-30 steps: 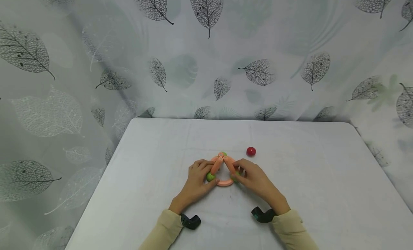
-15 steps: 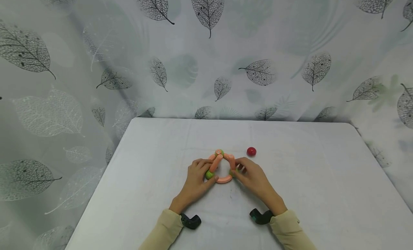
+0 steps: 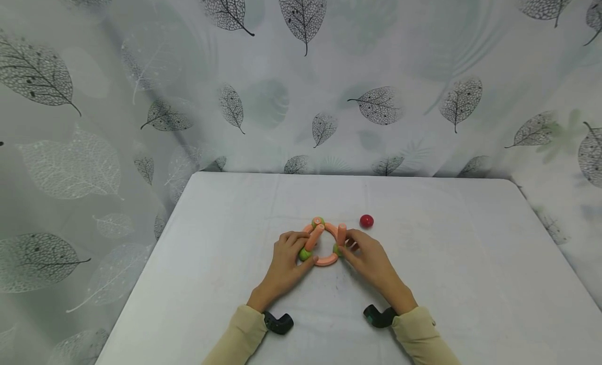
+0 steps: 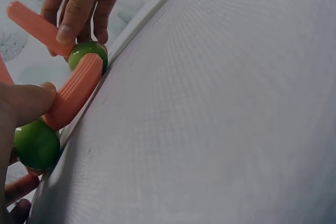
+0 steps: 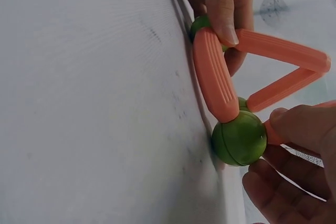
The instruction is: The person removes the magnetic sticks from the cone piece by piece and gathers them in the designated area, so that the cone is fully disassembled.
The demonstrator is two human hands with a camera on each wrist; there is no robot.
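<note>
Orange rods and green balls form a ball-and-rod building toy in mid-table; its ring shows a curved front rod (image 3: 325,261). My left hand (image 3: 288,260) grips its left side, fingers by a leaning rod (image 3: 314,238) and thumb at the front rod, around the left green ball (image 4: 37,144). On the other side, my right hand (image 3: 369,260) pinches a nearly upright rod (image 3: 342,234) low down, just above the right green ball (image 5: 240,138). At the back, another rod rises from the back green ball (image 3: 317,221), and the leaning rod's tip overlaps it in the head view.
A red ball (image 3: 366,221) lies behind and right of the toy on the white table (image 3: 451,260). Leaf-patterned curtains (image 3: 273,109) hang behind and beside the table. Black wrist devices (image 3: 278,323) sit at both sleeves.
The right rod has swung from leaning inward, its tip near the left rod's, to nearly upright under my right hand. The ring has shifted slightly back and left. My left hand keeps its grip.
</note>
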